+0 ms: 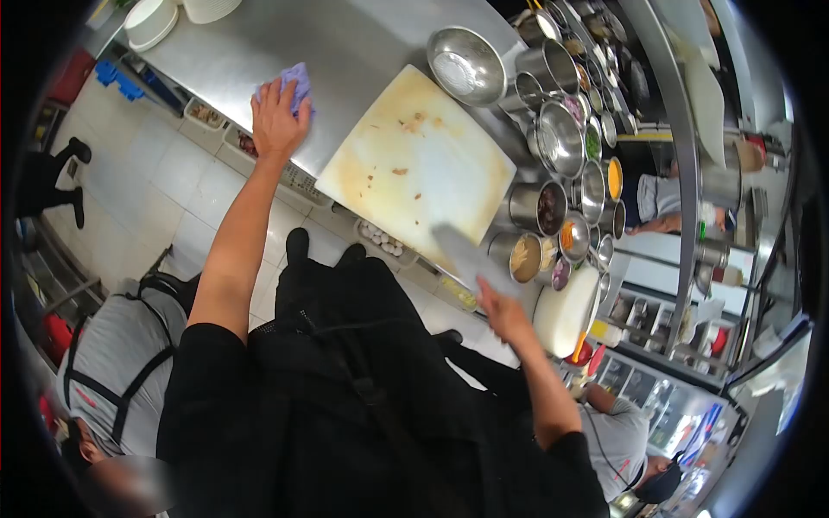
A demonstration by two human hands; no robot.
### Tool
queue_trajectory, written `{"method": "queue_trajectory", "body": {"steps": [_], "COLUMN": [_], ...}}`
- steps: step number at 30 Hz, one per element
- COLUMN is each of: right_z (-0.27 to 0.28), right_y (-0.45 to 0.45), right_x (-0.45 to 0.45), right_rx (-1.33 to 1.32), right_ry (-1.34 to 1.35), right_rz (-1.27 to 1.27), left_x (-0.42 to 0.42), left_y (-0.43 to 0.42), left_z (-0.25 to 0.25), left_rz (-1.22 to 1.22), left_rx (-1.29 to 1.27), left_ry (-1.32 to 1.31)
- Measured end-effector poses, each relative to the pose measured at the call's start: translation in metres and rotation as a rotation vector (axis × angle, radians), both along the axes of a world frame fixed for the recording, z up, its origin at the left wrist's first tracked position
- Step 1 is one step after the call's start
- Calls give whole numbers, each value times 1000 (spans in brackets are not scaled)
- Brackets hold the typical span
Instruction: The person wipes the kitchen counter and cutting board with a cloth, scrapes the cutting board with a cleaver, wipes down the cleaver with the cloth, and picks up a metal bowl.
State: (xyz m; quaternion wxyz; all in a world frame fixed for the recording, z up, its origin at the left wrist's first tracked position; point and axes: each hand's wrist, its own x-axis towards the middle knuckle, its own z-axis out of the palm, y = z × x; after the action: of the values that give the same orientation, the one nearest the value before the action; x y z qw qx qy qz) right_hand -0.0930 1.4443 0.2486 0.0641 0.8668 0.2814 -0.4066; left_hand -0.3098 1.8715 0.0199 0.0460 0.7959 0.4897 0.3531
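Note:
My left hand (278, 121) is closed over a bunched purple cloth (298, 79), which it presses onto the steel counter (345, 43). My right hand (505, 312) grips the handle of a cleaver (462, 255); its broad blade, blurred by motion, reaches over the near right corner of the cutting board (471, 164). Brown scraps (414, 123) and stains mark the white board.
Beside the board are a steel colander (466, 65), several steel pots (537, 207) of ingredients and a white container (566, 311). Eggs (380, 239) sit in a bin below the counter. People in grey shirts stand to the left (129, 363) and right (617, 432).

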Motion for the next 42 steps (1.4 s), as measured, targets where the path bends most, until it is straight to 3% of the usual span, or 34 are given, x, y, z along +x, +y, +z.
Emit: {"method": "queue_trajectory", "body": {"steps": [1, 5, 8, 10, 13, 17, 21, 23, 25, 27, 32, 34, 36, 38, 39, 40, 41, 42], "right_z": [5, -44, -47, -39, -32, -28, -16, -102, -48, -38, -31, -4, -7, -23, -67, -79, -23, -71], "right_y": [-2, 51, 148, 166, 140, 36, 64, 74, 167, 193, 118, 91, 58, 48, 33, 58, 117, 125], "right_x": [-6, 3, 19, 27, 20, -21, -44, 2, -2, 9, -22, -55, -68, -70, -57, -46, -45, -20], "right_rx": [-96, 122, 225, 217, 235, 189, -22, 543, 206, 164, 247, 12, -12, 77, 328, 350, 174, 445], "right_ry": [18, -23, 114, 109, 37, -42, 45, -118, 120, 126, 23, 27, 13, 84, -91, -66, 139, 71], "right_rz": [-15, 173, -29, -60, 29, 124, -21, 319, -94, -188, -85, -180, -109, -210, 52, 30, -173, -25], "left_x": [1, 2, 0, 0, -2, -1, -1, 2, 1, -3, -6, -6, -5, -3, -3, -3, -3, -3], "left_y": [1, 1, -1, 1, 4, 4, 2, 2, 3, 3, 3, 3, 9, 6, 6, 6, 3, 0], "left_z": [0, 0, 3, -1, -7, -4, -1, 0, -2, -5, -1, 10, 0, -7, 0, 1, 9, 10], "left_rz": [18, 19, -6, -16, -23, -16, -5, -16, -23, -49, -57, -102, -147, -167, -178, -167, -141, -118], "left_rx": [-1, -22, -26, -10, -26, -46, -63, -65, -55, -55, -49, -47, -18, 47, 29, 12, -17, -54], "left_ry": [-4, 15, 28, 18, 2, -2, -5, 0, -6, 2, -36, -74, -147, -156, -131, -106, -52, 1]}}
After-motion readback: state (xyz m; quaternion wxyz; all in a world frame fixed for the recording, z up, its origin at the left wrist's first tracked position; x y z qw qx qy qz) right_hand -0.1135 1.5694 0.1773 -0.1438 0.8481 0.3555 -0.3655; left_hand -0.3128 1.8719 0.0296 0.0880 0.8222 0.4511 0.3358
